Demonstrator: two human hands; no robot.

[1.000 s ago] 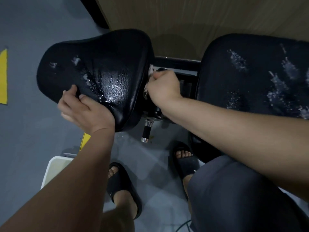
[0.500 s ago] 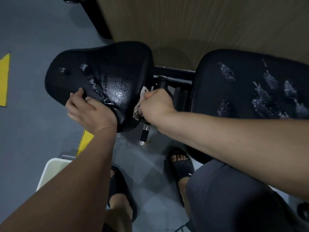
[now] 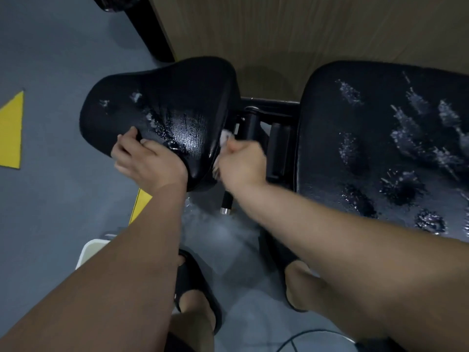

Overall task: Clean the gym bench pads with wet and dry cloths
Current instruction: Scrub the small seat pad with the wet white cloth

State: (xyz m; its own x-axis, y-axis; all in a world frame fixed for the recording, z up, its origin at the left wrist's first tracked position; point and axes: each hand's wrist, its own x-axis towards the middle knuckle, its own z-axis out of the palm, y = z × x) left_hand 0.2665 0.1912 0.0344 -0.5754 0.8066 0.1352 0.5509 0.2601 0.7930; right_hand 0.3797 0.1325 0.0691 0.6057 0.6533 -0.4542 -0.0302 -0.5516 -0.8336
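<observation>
From my feed I count two yellow floor markings, a triangle (image 3: 11,128) at the far left and a strip (image 3: 140,204) showing past the left forearm, and one white tub (image 3: 91,252), only its corner in view beside that arm. There are two black pads. The smaller seat pad (image 3: 162,110) sits left of centre, with a wet sheen and a few pale flecks on its top. My left hand (image 3: 149,161) grips its near-left edge, fingers curled over the rim. I count two black sandals, the left sandal (image 3: 195,288) below the seat pad. One black pin with a silver tip (image 3: 226,203) hangs under the pad's right side. I see one cloth (image 3: 224,137), pale and bunched, against the right edge of the seat pad. My right hand (image 3: 241,166) is fisted around it, so most of it is hidden. The hands are apart, one on each side of the seat pad. The black frame (image 3: 269,105) joins the two pads, and the right sandal (image 3: 291,265) stands below it. The larger back pad (image 3: 380,148) fills the right side, dotted with many whitish wet patches. The floor (image 3: 50,212) is grey with a damp shine under the frame. A wood-grain wall panel (image 3: 304,34) runs across the top, and a black post (image 3: 152,34) rises at its left end.
</observation>
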